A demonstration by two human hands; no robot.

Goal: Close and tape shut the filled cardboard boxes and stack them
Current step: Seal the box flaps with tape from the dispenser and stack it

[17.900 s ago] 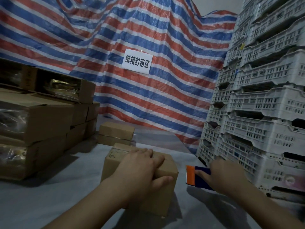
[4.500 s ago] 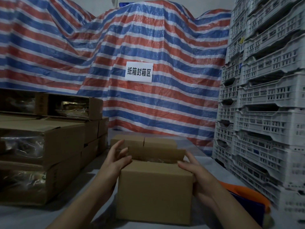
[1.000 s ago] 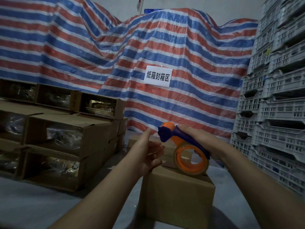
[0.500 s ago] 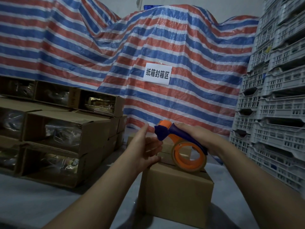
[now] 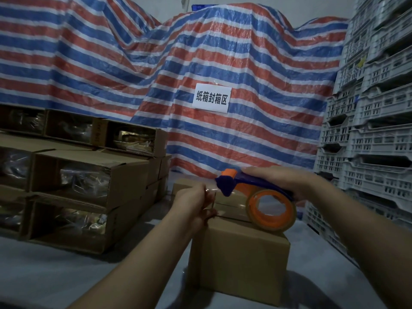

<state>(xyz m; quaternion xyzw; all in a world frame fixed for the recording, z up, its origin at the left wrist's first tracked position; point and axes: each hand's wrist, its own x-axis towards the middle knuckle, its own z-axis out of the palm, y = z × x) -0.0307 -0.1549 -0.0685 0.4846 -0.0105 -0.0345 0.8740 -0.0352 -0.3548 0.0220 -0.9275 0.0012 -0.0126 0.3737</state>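
Observation:
A brown cardboard box [image 5: 239, 262] stands on the grey table in front of me with its top flaps down. My right hand [image 5: 279, 182] grips the blue handle of an orange tape dispenser [image 5: 265, 205], whose roll sits just above the box's top right part. My left hand [image 5: 196, 204] is at the box's top left edge, with its fingers pinching the clear tape end pulled from the dispenser's blue nose. Behind the box lie taped boxes [image 5: 185, 186], partly hidden by my hands.
Stacks of open cardboard boxes [image 5: 89, 186] with plastic-wrapped contents fill the left side. White plastic crates [image 5: 370, 130] are piled high on the right. A striped tarp [image 5: 200, 63] with a white paper sign [image 5: 211, 99] hangs behind the grey table [image 5: 55, 275].
My left hand has closed its fingers onto the tape end near the dispenser's nose. The dispenser has shifted slightly right over the box top.

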